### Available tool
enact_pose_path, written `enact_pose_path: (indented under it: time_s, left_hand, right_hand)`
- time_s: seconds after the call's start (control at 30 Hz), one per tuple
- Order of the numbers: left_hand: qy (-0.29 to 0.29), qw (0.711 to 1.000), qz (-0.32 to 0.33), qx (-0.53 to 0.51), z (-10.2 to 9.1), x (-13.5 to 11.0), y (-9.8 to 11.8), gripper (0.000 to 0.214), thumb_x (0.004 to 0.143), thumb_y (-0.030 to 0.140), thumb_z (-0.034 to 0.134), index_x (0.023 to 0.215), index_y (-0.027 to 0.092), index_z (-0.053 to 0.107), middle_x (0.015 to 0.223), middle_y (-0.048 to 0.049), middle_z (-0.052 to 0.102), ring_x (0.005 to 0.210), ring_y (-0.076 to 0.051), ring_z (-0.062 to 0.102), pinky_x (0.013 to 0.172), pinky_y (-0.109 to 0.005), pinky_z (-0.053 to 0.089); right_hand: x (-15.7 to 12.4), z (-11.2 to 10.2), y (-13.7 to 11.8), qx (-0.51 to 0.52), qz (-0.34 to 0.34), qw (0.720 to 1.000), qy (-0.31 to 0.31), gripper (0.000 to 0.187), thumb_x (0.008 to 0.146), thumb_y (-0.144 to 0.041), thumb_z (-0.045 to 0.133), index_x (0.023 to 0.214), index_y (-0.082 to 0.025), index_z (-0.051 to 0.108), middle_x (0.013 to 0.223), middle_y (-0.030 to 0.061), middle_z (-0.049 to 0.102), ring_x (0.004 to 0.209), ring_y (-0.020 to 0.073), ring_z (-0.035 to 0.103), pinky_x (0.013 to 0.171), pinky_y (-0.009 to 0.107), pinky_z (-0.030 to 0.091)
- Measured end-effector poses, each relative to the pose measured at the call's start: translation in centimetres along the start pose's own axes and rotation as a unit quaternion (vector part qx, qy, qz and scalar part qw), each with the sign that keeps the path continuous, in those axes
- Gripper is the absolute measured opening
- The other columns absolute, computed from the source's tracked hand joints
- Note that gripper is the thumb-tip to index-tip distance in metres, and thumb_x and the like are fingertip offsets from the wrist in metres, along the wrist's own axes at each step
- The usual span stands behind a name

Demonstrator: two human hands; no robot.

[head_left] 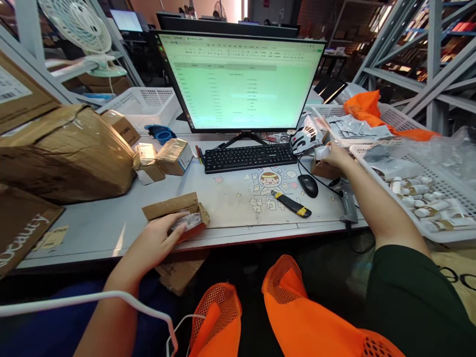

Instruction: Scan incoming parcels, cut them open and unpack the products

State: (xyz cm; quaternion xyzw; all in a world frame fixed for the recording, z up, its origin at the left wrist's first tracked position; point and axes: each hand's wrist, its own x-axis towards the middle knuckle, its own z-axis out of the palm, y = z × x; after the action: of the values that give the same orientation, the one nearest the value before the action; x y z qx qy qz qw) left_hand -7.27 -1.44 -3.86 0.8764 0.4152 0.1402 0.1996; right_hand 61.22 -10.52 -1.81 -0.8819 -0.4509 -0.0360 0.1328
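Observation:
At the desk's front edge, an open cardboard box point(174, 206) has clear bubble wrap point(190, 221) inside it. My left hand point(159, 240) reaches into this box, with its thumb and fingers closed on the bubble wrap; whatever is inside the wrap cannot be made out. Farther off, to the right of the keyboard, my right hand point(337, 156) grips a small white, clear-wrapped packet point(322, 152). Just beneath that packet is a small brown box point(326, 170). A yellow-and-black utility knife point(292, 204) lies on the desk mat between my hands.
A monitor point(245, 84) stands behind a black keyboard point(255, 157). Near my right arm are a mouse point(308, 186), a barcode scanner point(348, 203) and a white basket point(439, 229) of small bottles. Small cartons point(174, 156) and a large taped box point(70, 153) occupy the left side.

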Motion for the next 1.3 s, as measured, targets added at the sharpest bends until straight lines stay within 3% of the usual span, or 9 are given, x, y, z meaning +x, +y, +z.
enact_pose_path:
  time_s: [0.13,0.27,0.37,0.43,0.53,0.6,0.77,1.0,1.3]
  left_hand:
    - [0.019,1.0,0.018,0.003,0.4,-0.6,-0.2,0.06,0.099,0.06,0.045,0.131,0.019,0.075,0.13,-0.0124,0.078,0.119,-0.034,0.074,0.104,-0.046,0.06]
    - [0.074,0.995,0.066,0.018,0.6,-0.8,-0.4,0.052,0.102,0.058,0.048,0.121,0.021,0.077,0.123,-0.012,0.08,0.112,-0.033,0.076,0.099,-0.045,0.06]
    - [0.159,0.981,0.113,0.024,0.8,-0.8,-0.2,0.038,0.105,0.049,0.054,0.108,0.02,0.079,0.114,-0.0117,0.08,0.107,-0.031,0.076,0.098,-0.045,0.058]
    - [0.219,0.967,0.129,0.023,1.0,-1.1,-0.1,0.029,0.104,0.041,0.059,0.101,0.02,0.079,0.107,-0.011,0.08,0.102,-0.028,0.076,0.094,-0.043,0.058]
    - [0.265,0.957,0.12,0.005,1.0,-1.9,0.1,0.023,0.103,0.035,0.063,0.098,0.02,0.079,0.102,-0.0098,0.079,0.097,-0.025,0.075,0.091,-0.039,0.058]
    - [0.25,0.964,0.089,-0.023,1.0,-2.2,0.2,0.024,0.102,0.038,0.064,0.1,0.02,0.08,0.102,-0.0086,0.078,0.095,-0.024,0.074,0.089,-0.037,0.058]
    - [0.164,0.982,0.023,-0.096,0.8,-1.7,0.8,0.029,0.098,0.044,0.062,0.092,0.021,0.079,0.095,-0.0062,0.076,0.089,-0.022,0.072,0.08,-0.033,0.059]
    - [0.263,0.962,0.023,-0.071,1.3,-0.5,1.4,0.032,0.099,0.045,0.06,0.082,0.02,0.072,0.088,-0.0074,0.073,0.085,-0.022,0.07,0.082,-0.035,0.055]
    - [0.291,0.954,0.035,-0.055,1.5,0.0,1.3,0.033,0.099,0.043,0.061,0.078,0.02,0.072,0.082,-0.0076,0.073,0.08,-0.022,0.069,0.079,-0.035,0.055]
  right_hand:
    - [-0.5,-0.6,0.9,0.004,-0.019,0.999,0.034,0.062,0.084,-0.009,0.065,0.146,-0.011,0.062,0.147,0.0255,0.058,0.125,0.0331,0.062,0.108,0.05,0.05]
    - [-3.4,-0.4,-2.2,0.005,-0.086,0.992,0.095,0.049,0.093,-0.012,0.053,0.14,-0.012,0.069,0.157,0.0211,0.053,0.143,0.0334,0.049,0.124,0.052,0.037]
    - [-7.5,1.9,-6.4,0.014,-0.14,0.988,0.06,0.042,0.098,-0.024,0.052,0.133,-0.014,0.073,0.146,0.0176,0.063,0.134,0.0313,0.058,0.12,0.046,0.045]
    - [-10.6,4.0,-8.2,-0.016,-0.12,0.992,0.019,0.046,0.098,-0.035,0.056,0.135,-0.015,0.072,0.15,0.0196,0.061,0.136,0.0368,0.058,0.117,0.052,0.048]
    - [-14.2,6.8,-8.0,-0.052,-0.046,0.997,0.023,0.062,0.097,-0.046,0.058,0.148,-0.011,0.063,0.162,0.0269,0.048,0.142,0.0468,0.052,0.113,0.063,0.048]
    - [-15.5,8.3,-6.8,-0.028,-0.026,0.999,0.037,0.065,0.099,-0.046,0.053,0.153,-0.009,0.059,0.164,0.0286,0.045,0.141,0.046,0.054,0.112,0.061,0.05]
    - [-15.9,10.9,-5.1,0.032,-0.069,0.991,0.114,0.06,0.098,-0.039,0.052,0.15,-0.012,0.063,0.16,0.0252,0.051,0.137,0.0442,0.058,0.112,0.059,0.051]
    - [-15.4,12.2,-4.8,0.047,-0.08,0.987,0.13,0.057,0.095,-0.034,0.052,0.146,-0.013,0.066,0.153,0.0246,0.055,0.137,0.0431,0.056,0.114,0.06,0.049]
    - [-15.3,12.6,-4.6,0.057,-0.083,0.986,0.136,0.057,0.096,-0.035,0.05,0.144,-0.012,0.068,0.152,0.0246,0.056,0.136,0.0429,0.056,0.113,0.06,0.049]
